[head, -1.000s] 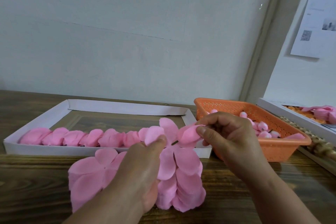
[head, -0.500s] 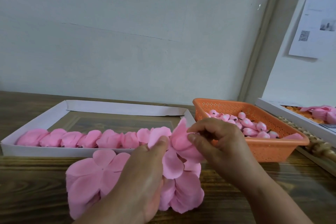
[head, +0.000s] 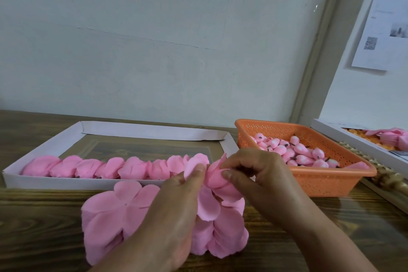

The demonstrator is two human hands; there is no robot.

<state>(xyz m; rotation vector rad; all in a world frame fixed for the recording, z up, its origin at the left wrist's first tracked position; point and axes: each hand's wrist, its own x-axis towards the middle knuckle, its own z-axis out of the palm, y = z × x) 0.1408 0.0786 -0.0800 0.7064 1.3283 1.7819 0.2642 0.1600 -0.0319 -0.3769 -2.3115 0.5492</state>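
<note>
A petal [head: 216, 180] was pinched by the curled fingers of the left hand [head: 174, 216] and right hand [head: 260, 174]. A basket [head: 320, 183] was seen at 3 o'clock of them.

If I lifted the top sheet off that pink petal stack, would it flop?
Probably floppy: the petal piece in the left hand and right hand droops. Likely very light, looking paper-thin. The petal stack may slide apart.

Soft, even indoor light — faint shadows, no glare — with wide-angle bending at the edges (hands slightly blurred).
</note>
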